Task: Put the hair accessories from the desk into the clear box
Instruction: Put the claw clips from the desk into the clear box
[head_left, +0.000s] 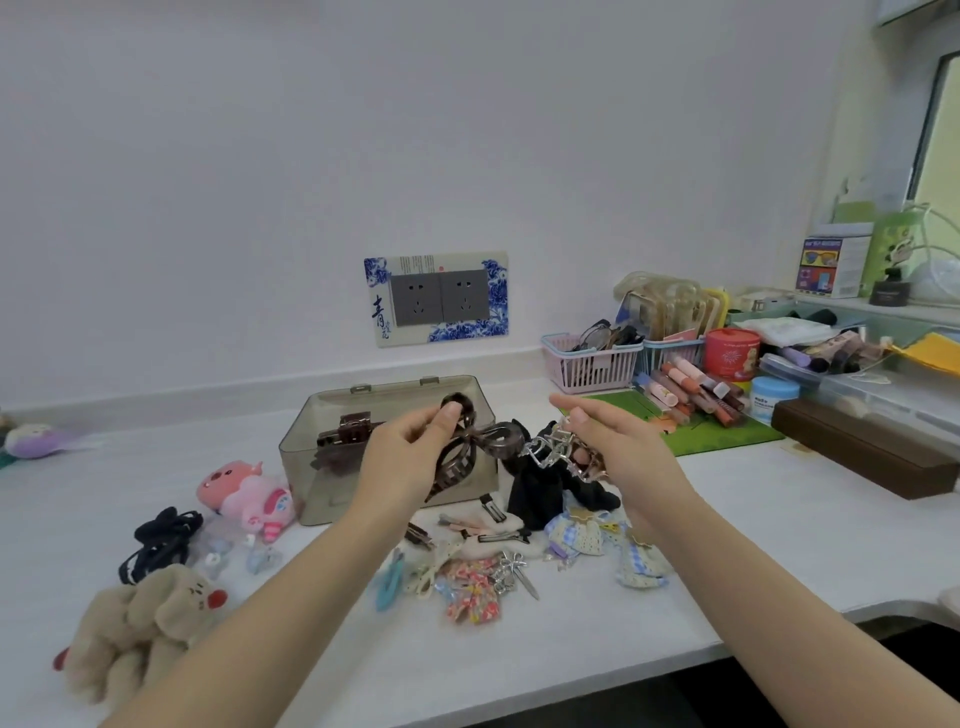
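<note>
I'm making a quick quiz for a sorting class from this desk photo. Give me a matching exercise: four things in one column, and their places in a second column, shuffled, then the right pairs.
Things
1. brown claw clip
2. silver clip
3. black hair ties
4. dark brown clip

Places
A. lying on the desk, left of the clear box
B. held in the left hand
C. already inside the clear box
D. held in the right hand

Pairs: 1-B, 2-D, 3-A, 4-C
</note>
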